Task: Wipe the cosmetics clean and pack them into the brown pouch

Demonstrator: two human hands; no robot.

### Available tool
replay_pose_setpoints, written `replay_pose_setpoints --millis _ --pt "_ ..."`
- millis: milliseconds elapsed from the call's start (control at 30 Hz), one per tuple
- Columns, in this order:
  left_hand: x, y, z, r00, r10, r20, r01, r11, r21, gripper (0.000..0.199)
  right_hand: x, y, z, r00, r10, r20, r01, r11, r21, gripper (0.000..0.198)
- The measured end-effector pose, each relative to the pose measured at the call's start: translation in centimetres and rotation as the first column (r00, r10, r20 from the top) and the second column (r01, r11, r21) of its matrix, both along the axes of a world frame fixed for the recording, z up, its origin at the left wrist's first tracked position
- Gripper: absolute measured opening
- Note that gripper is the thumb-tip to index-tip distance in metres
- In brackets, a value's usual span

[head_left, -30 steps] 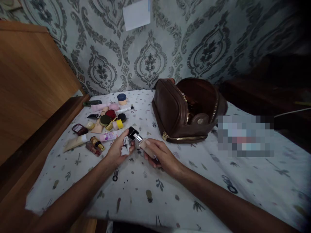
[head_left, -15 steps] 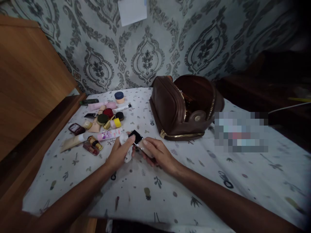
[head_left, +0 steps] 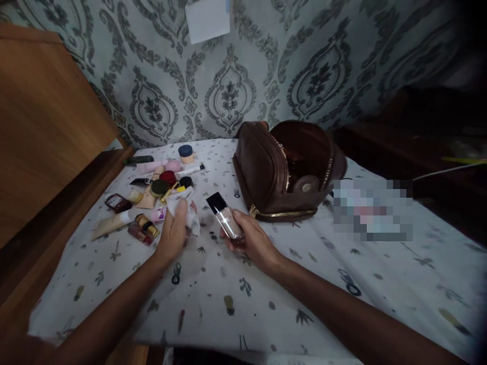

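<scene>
My right hand (head_left: 254, 238) holds a glass foundation bottle (head_left: 228, 223) with beige contents and a shiny black cap, tilted with the cap toward the upper left. My left hand (head_left: 175, 230) pinches a crumpled white wipe (head_left: 190, 210), apart from the bottle. Beyond and beside the left hand lie several cosmetics: a pink tube (head_left: 158, 215) partly hidden by the wipe, a beige tube (head_left: 110, 224), a red round container (head_left: 168, 177), a dark green lid (head_left: 159, 188) and a jar with a blue lid (head_left: 186, 152).
A brown leather cosmetic bag (head_left: 262, 167) stands unzipped behind my right hand. To its right is a blurred-out patch (head_left: 373, 210). A patterned white cloth (head_left: 205, 304) covers the table; a wooden panel (head_left: 49, 101) rises at the left, a patterned curtain (head_left: 228, 96) behind.
My left hand has drawn the wipe away from the bottle cap, to the left and up. The bottle stays in my right hand, now turned more upright and seen more fully.
</scene>
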State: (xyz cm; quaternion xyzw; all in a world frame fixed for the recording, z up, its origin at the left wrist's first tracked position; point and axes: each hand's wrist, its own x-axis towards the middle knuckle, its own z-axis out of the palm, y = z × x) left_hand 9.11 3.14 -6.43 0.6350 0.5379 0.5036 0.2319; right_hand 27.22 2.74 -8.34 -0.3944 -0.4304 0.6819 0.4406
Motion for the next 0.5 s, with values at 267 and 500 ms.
replay_pose_setpoints --millis 267,500 --pt "1.5 -0.8 -1.5 0.749 -0.066 -0.659 0.465 0.762 0.451 0.038 -0.7 -0.6 -0.6 0.988 0.062 -0.14 -0.061 0.998 0.012 0.039" --pt "0.7 0.5 -0.7 0.916 -0.087 -0.391 0.189 0.954 0.232 0.033 -0.5 -0.7 -0.3 0.975 0.191 -0.114 -0.189 0.982 0.026 0.045"
